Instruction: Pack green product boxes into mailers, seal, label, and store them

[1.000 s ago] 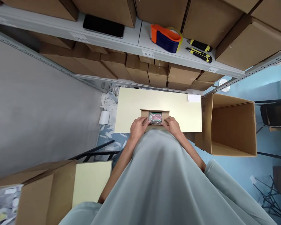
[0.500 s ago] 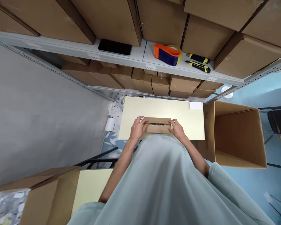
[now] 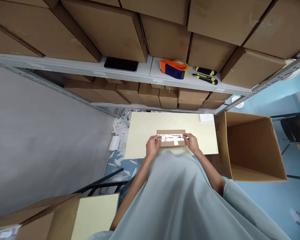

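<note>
A small flat cardboard box (image 3: 171,144) lies on the cream tabletop (image 3: 140,133), close to my body. Along its top runs a shiny strip (image 3: 171,137) that glares like clear tape, and a small white patch (image 3: 176,143) shows below it. My left hand (image 3: 153,145) is closed on the box's left end, fingertips at the end of the strip. At the right end, my right hand (image 3: 191,141) grips the box the same way. Whatever is inside the box is hidden.
A shelf behind the table holds cardboard boxes, a black phone (image 3: 121,64), an orange and blue tape dispenser (image 3: 173,69) and yellow-black cutters (image 3: 205,79). A white paper (image 3: 206,117) lies at the back right. A large open carton (image 3: 226,146) stands right; paper scraps (image 3: 120,128) litter the left.
The box has shifted slightly right on the table, both hands with it. Its top showed a dark slit before; now a bright shiny strip shows there. My view has tilted up a little.
</note>
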`<state>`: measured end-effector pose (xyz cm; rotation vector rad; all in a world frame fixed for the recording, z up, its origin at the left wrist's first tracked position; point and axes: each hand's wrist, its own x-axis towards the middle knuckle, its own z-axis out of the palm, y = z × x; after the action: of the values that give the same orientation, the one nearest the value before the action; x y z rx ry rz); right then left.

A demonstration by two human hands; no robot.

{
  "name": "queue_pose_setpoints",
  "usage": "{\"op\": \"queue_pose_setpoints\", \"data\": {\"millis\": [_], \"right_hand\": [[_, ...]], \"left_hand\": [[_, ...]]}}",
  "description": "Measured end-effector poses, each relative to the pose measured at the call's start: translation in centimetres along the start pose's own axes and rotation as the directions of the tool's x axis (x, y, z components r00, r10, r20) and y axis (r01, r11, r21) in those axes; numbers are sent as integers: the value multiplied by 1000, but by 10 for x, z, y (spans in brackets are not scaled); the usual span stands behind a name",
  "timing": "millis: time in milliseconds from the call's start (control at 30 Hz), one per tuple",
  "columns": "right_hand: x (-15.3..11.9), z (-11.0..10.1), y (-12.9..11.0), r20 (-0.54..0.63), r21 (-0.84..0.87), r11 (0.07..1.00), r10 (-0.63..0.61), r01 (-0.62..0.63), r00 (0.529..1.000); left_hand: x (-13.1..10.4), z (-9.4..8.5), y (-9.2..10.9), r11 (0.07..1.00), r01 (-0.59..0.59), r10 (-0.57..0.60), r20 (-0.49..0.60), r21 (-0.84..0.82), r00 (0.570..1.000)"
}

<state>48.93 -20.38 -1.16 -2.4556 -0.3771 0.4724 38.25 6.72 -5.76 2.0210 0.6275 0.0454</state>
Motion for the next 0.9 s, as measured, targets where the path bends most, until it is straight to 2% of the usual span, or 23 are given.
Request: {"op": "queue_pose_setpoints", "data": {"millis": [133, 267, 333, 400, 467, 500, 567, 633, 667, 700, 767, 833, 900], "right_hand": [[8, -11, 6, -29, -65, 998, 4, -6, 1000], [17, -10, 1, -61, -169, 984, -71, 60, 996], [33, -16, -9, -125, -229, 967, -138, 107, 983], [62, -33, -30, -177, -262, 950, -219, 168, 960], [98, -61, -64, -233, -294, 922, -323, 250, 917], [119, -78, -85, -269, -323, 898, -391, 300, 880], [160, -114, -132, -328, -398, 844, -498, 361, 803], [197, -144, -180, -312, -473, 792, -561, 386, 767], [214, -155, -202, -287, -516, 773, -561, 368, 776], [228, -163, -222, -252, -559, 760, -537, 331, 805], [249, -172, -252, -174, -624, 742, -435, 243, 883], [263, -173, -269, -114, -655, 732, -339, 186, 934], [272, -173, -277, -80, -657, 734, -292, 170, 953]], "left_hand": [[2, 10, 11, 999, -47, 47, 0, 5, 999], [6, 7, 10, 996, -86, 86, -43, -15, 995], [20, 3, 10, 989, -141, 143, -47, 40, 989], [44, -3, 22, 972, -213, 224, -117, 94, 968], [74, -14, 51, 948, -298, 316, -210, 116, 925], [89, -22, 72, 932, -344, 363, -254, 115, 897], [119, -40, 121, 895, -436, 444, -299, 94, 845], [143, -60, 173, 855, -513, 507, -329, 75, 797], [152, -68, 197, 841, -537, 524, -349, 67, 777], [159, -76, 218, 831, -553, 534, -367, 61, 762], [167, -87, 248, 817, -574, 545, -392, 51, 741], [169, -91, 263, 814, -580, 541, -414, 39, 732], [167, -91, 265, 819, -574, 525, -428, 20, 736]]}}
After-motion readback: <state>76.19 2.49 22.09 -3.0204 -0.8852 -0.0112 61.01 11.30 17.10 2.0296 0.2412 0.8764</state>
